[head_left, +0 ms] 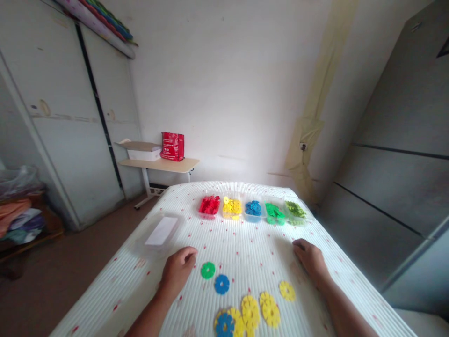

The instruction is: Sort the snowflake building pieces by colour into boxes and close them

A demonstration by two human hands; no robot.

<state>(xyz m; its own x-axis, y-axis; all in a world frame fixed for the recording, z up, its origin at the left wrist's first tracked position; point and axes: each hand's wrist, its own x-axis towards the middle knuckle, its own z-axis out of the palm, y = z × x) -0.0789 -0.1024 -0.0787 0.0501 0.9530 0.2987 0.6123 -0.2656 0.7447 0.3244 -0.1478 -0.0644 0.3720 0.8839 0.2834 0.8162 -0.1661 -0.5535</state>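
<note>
My left hand (pixel 179 267) rests on the table in a loose fist, with nothing showing in it. Just right of it lie a green notched disc (pixel 208 270) and a blue notched disc (pixel 221 284). On the other side, my right hand (pixel 310 258) also rests with its fingers curled in, and no object shows there. A single yellow notched disc (pixel 287 290) lies nearest to it. Closer to me are more yellow discs (pixel 270 310), several overlapping or joined, with another blue disc (pixel 225 325) over some of them at the lower edge.
Along the far part of the table (pixel 238 248) stand clear tubs of red (pixel 209 205), yellow (pixel 232 207), blue (pixel 253 208), green (pixel 275 213) and light green pieces (pixel 295 209). A clear plastic lid or tray with a white sheet (pixel 162 230) lies at left.
</note>
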